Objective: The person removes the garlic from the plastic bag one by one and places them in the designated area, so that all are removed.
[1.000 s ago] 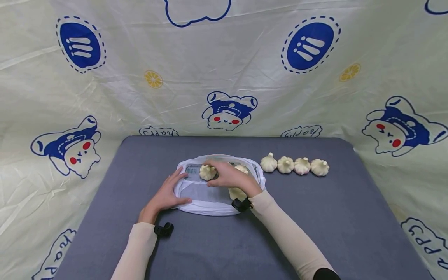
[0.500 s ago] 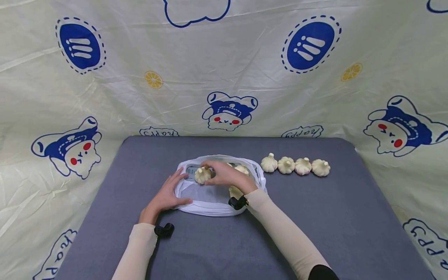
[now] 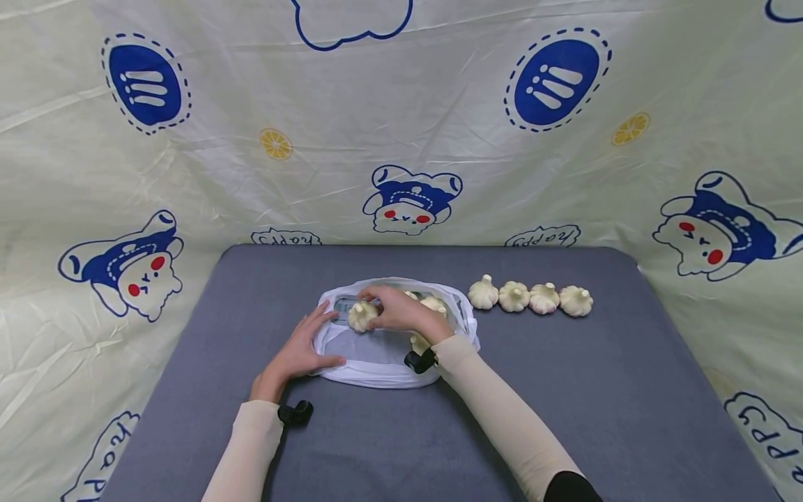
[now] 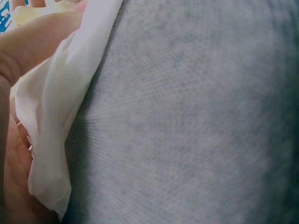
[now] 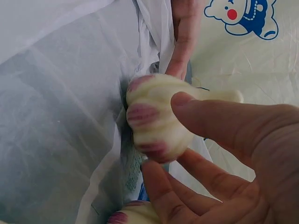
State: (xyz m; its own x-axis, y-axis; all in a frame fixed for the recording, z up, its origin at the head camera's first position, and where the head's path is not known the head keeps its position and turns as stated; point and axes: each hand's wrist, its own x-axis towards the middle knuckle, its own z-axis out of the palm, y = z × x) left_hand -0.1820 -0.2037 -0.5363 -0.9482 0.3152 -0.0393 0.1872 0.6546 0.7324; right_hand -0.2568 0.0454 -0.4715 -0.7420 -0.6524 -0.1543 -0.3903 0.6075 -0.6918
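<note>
My right hand (image 3: 408, 312) pinches a garlic bulb (image 3: 360, 316) between thumb and fingers over the left inner part of a white plastic bag (image 3: 379, 374). In the right wrist view, this garlic bulb (image 5: 156, 114) shows purple patches, its stem pointing right past the thumb. My left hand (image 3: 300, 348) rests against the bag's left end, thumb and fingers spread along its side. Left wrist view: the thin plastic film (image 4: 51, 107) drapes by the thumb and palm. More garlic bulbs (image 3: 434, 304) lie inside the bag's right part, partly hidden by my right hand and wrist.
Several garlic bulbs (image 3: 514, 297) stand in a row right of the bag on the grey cloth-covered table (image 3: 376, 446). Behind the table hangs a pale printed curtain (image 3: 401, 104). Each wrist carries a black camera.
My right hand has moved slightly left and down in the head view with the garlic bulb, which sits lower in the bag. My left hand has stayed at the bag's left end.
</note>
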